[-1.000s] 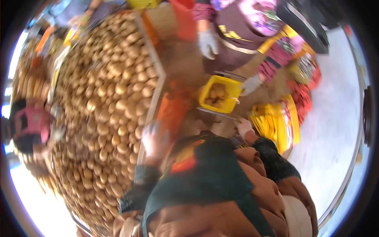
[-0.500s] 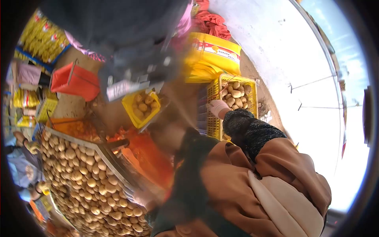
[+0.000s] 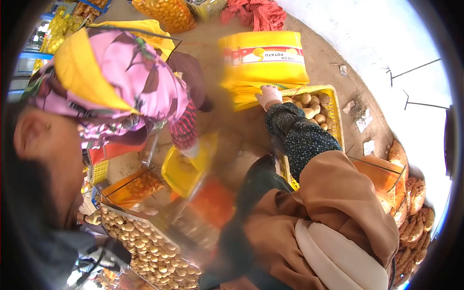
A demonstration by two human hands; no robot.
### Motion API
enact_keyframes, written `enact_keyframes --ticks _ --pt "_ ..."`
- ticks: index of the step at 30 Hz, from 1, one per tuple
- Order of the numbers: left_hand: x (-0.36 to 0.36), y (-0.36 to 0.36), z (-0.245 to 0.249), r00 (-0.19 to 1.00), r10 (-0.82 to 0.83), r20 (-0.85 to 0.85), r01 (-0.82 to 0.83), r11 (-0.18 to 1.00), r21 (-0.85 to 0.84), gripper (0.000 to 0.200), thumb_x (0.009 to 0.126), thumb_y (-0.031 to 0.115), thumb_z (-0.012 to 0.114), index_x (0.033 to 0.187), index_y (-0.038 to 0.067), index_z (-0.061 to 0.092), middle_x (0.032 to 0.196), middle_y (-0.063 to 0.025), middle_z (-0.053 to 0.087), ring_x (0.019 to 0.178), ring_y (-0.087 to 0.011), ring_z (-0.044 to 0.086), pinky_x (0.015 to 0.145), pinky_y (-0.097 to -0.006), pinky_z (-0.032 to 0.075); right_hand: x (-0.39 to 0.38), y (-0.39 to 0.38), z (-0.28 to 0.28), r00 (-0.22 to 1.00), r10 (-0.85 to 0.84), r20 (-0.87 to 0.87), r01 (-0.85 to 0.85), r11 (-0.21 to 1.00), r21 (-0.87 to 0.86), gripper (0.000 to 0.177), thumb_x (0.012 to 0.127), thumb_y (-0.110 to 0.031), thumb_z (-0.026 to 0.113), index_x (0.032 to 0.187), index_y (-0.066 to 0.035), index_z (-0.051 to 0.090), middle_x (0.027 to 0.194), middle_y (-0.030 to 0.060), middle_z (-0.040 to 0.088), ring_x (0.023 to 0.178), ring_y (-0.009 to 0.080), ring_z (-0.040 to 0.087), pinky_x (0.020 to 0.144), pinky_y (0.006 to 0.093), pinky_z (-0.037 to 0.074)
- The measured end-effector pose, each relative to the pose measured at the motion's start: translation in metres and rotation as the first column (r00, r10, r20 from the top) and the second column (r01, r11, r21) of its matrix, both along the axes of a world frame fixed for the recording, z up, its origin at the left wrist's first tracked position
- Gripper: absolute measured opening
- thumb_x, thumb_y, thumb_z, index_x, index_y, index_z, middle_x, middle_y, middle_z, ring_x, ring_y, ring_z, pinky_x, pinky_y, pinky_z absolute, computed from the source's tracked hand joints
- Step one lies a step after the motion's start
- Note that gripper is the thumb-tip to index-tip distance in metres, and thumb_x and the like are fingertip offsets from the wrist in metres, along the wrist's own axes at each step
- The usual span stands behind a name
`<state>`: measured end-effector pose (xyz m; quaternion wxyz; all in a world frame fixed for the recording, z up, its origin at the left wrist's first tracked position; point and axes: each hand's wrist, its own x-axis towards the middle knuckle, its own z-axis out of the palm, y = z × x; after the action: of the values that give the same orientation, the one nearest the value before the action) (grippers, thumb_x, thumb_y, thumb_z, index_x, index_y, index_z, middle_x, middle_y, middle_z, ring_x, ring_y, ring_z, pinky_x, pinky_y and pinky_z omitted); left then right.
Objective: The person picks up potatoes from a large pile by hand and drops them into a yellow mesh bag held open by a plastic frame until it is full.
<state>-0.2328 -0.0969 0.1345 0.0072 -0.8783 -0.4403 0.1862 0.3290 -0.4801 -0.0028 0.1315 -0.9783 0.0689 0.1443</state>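
My right hand, in a pale pink glove, is at the far left corner of a yellow plastic crate. Its fingers appear hooked over the rim. Potatoes lie inside the crate, partly covered by my patterned sleeve. Just beyond the hand are stacked yellow potato bags with printed labels. My left hand cannot be made out in the motion blur at the lower middle, near the potato table.
A co-worker in a pink headscarf leans in from the left, one gloved hand at a tilted yellow basket. Potatoes cover a metal-edged table. Filled net sacks line the right wall; red cloth lies at the back.
My right hand has moved from the crate's left side to its far corner. The crate sits farther right in view. The co-worker has bent lower, and the yellow basket has tilted.
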Motion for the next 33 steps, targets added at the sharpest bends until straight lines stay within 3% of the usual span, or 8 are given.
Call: enact_keyframes --ticks 8,12,16,20,22,25,29,33 --pt "0.016 -0.009 0.001 0.999 -0.047 0.005 0.047 0.982 -0.184 0.082 0.091 0.052 0.058 0.151 0.002 0.034 0.15 -0.0261 0.038 0.136 -0.0446 0.036 0.112 -0.051 0.031 0.059 -0.001 -0.046 0.988 0.13 -0.081 -0.143 0.971 -0.191 0.034 0.091 -0.033 0.063 0.115 -0.01 0.067 0.12 0.0107 0.066 0.117 0.0294 0.06 0.095 0.0452 0.05" --pt "0.02 -0.011 0.001 1.0 -0.027 -0.005 0.025 0.972 -0.234 0.083 0.093 0.058 0.054 0.151 0.002 0.035 0.15 -0.0271 0.038 0.136 -0.0461 0.036 0.111 -0.0526 0.032 0.085 -0.024 -0.054 0.934 0.155 -0.321 -0.159 0.987 0.014 0.027 0.094 -0.023 0.056 0.111 -0.007 0.07 0.115 0.0155 0.069 0.109 0.0332 0.065 0.092 0.0423 0.053" --pt "0.07 -0.036 0.027 0.998 -0.018 -0.061 -0.002 0.951 -0.309 0.081 0.075 0.027 0.081 0.142 0.0 0.045 0.14 -0.0241 0.049 0.129 -0.0399 0.047 0.11 -0.0441 0.038 0.098 -0.065 -0.095 0.884 0.402 -0.237 -0.42 0.907 -0.026 0.028 0.096 -0.02 0.052 0.114 -0.008 0.069 0.112 0.0107 0.071 0.106 0.036 0.065 0.094 0.0393 0.052" --pt "0.045 -0.003 -0.011 1.0 -0.004 -0.003 0.003 0.93 -0.369 0.078 0.074 0.022 0.083 0.14 0.0 0.047 0.134 -0.0259 0.053 0.124 -0.0406 0.051 0.106 -0.0432 0.042 0.092 -0.108 -0.069 0.944 0.156 0.29 -0.204 0.969 0.14 0.022 0.096 -0.02 0.058 0.109 -0.006 0.069 0.104 0.0143 0.069 0.097 0.0327 0.065 0.088 0.0378 0.051" --pt "0.055 -0.005 -0.013 0.998 0.066 0.011 -0.055 0.911 -0.408 0.076 0.075 0.021 0.083 0.14 0.0 0.048 0.131 -0.0268 0.054 0.122 -0.0409 0.052 0.105 -0.0428 0.043 0.107 -0.131 -0.059 0.809 -0.01 0.587 -0.182 0.946 0.267 0.017 0.096 -0.017 0.062 0.106 -0.005 0.068 0.094 0.0132 0.068 0.086 0.0262 0.063 0.083 0.0357 0.05" --pt "0.072 -0.013 -0.02 0.996 0.083 0.021 -0.065 0.895 -0.441 0.074 0.076 0.021 0.082 0.139 0.0 0.05 0.129 -0.0275 0.055 0.122 -0.0409 0.053 0.104 -0.0425 0.044 0.128 -0.153 0.036 0.732 -0.445 0.516 -0.058 0.714 0.698 0.013 0.096 -0.013 0.064 0.104 -0.004 0.068 0.085 0.0068 0.065 0.08 0.0151 0.055 0.078 0.0308 0.048" --pt "0.051 0.017 -0.064 0.995 -0.09 0.032 0.095 0.904 -0.416 0.066 0.08 0.024 0.079 0.136 0.0 0.053 0.126 -0.0263 0.059 0.118 -0.0402 0.056 0.102 -0.0423 0.045 0.139 -0.178 0.147 0.59 -0.57 0.572 -0.121 0.638 0.76 0.019 0.098 -0.017 0.062 0.109 -0.001 0.067 0.089 0.0015 0.065 0.082 0.0094 0.054 0.076 0.0268 0.048" --pt "0.149 -0.07 0.006 0.985 -0.159 0.066 0.171 0.856 -0.489 0.056 0.084 0.03 0.074 0.13 0.002 0.058 0.122 -0.0249 0.063 0.115 -0.0381 0.06 0.099 -0.043 0.047 0.107 -0.165 0.22 0.75 -0.617 0.238 -0.199 0.132 0.971 0.024 0.094 -0.011 0.063 0.116 -0.003 0.064 0.1 0.0047 0.067 0.087 0.0136 0.062 0.078 0.029 0.051"
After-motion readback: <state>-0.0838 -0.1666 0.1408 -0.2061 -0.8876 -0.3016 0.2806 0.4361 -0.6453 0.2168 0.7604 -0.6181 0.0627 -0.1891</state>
